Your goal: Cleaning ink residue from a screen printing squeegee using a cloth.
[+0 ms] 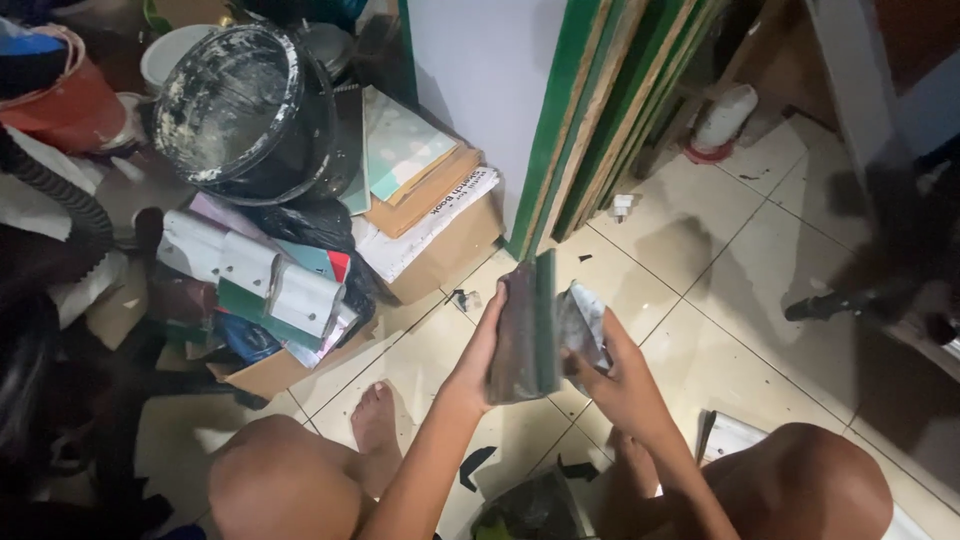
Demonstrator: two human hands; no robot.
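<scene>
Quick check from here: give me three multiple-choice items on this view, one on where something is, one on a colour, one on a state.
1. Where does the paint-stained black bucket sit?
A. on the clutter pile at upper left
B. on the tiled floor by the knees
C. in the right hand

2. What colour are the edges of the boards leaning on the wall?
A. red
B. green
C. blue

3. How is the flat dark book held?
A. lying on the floor
B. gripped by the left hand, crumpled wrapping in the right hand
C. closed inside the cardboard box

Answers: 1 A, it rests atop the pile; 2 B, green edging shows; 3 B, both hands hold it up.
</scene>
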